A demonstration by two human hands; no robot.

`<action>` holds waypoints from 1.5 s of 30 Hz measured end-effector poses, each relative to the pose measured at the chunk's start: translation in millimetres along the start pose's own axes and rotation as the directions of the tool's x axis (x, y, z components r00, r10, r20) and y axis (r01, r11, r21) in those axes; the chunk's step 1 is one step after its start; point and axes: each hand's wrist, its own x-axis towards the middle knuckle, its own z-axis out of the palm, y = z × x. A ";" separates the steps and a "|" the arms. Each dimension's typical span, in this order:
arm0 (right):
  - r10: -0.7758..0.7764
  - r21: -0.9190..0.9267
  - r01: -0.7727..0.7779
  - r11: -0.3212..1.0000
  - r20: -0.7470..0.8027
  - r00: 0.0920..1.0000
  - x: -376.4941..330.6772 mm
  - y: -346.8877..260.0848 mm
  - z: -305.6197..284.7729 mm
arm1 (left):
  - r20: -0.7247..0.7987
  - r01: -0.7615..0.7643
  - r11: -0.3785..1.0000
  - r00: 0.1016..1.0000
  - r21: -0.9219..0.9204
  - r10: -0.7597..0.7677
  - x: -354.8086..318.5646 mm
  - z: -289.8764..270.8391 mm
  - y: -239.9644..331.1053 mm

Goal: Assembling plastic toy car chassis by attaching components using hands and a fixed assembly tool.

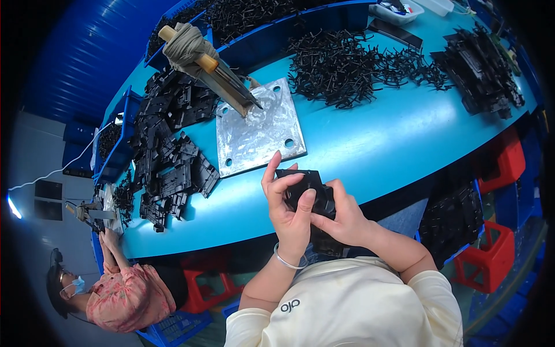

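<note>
A black moulded plastic part (299, 180), or a small stack of such parts, is held between my two hands in front of my body, just off the table's near edge. My left hand (291, 209) pinches its left side with the thumb and bent fingers, and one finger points up. Around the lower right side, my right hand (345, 220) closes its fingers and thumb. Beyond my hands a square metal plate (263, 144) with corner holes lies on the table. Over the plate leans a pointed tool (222, 87) with a cloth-wrapped wooden handle.
Flat black plastic parts (167, 156) heap up left of the plate. Thin black pieces (341, 69) lie at the back, and long strips (480, 72) at the right. Blue bins (289, 32) edge the blue table (370, 150). A co-worker (133, 289) sits left; red stools (491, 254) stand right.
</note>
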 end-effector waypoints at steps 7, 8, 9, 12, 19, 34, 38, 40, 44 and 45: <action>0.128 0.193 -0.126 0.973 0.001 0.992 3.4 -4.6 -7.1 | 0.065 -0.019 0.983 0.998 0.180 0.008 2.5 -1.8 0.6; 0.121 0.262 -0.111 0.959 -0.022 0.992 4.5 0.0 -7.0 | 0.093 -0.020 0.985 0.996 0.170 0.004 3.7 -1.5 0.9; 0.116 0.330 -0.095 0.939 -0.044 0.992 5.1 4.0 -7.6 | 0.120 -0.020 0.986 0.993 0.163 0.000 5.2 -1.4 1.1; 0.152 0.538 -0.122 0.834 -0.011 0.988 10.3 7.1 -12.2 | 0.196 0.035 0.997 0.979 0.074 -0.049 9.5 -6.8 -0.1; 0.317 0.793 -0.345 0.501 0.202 0.927 19.4 -3.7 -22.3 | 0.184 0.017 0.991 0.982 0.133 -0.042 13.0 -9.9 -3.3; 0.256 0.755 -0.280 0.593 0.153 0.954 17.6 -10.9 -23.4 | 0.285 0.036 0.983 0.955 0.179 -0.086 17.6 -11.6 11.4; 0.239 0.734 -0.244 0.634 0.114 0.964 17.6 -7.5 -18.7 | 0.312 0.018 0.958 0.944 0.285 -0.110 19.9 -13.6 11.3; 0.271 0.729 -0.245 0.639 0.085 0.959 17.2 -7.4 -18.6 | 0.323 0.012 0.957 0.940 0.290 -0.109 21.9 -12.5 8.6; 0.281 0.750 -0.248 0.613 0.086 0.956 18.3 -7.7 -20.1 | 0.336 0.007 0.954 0.935 0.301 -0.113 24.2 -11.6 5.4; 0.272 0.734 -0.222 0.642 0.053 0.961 19.3 -5.9 -18.9 | 0.336 -0.005 0.949 0.936 0.316 -0.107 24.9 -11.7 4.4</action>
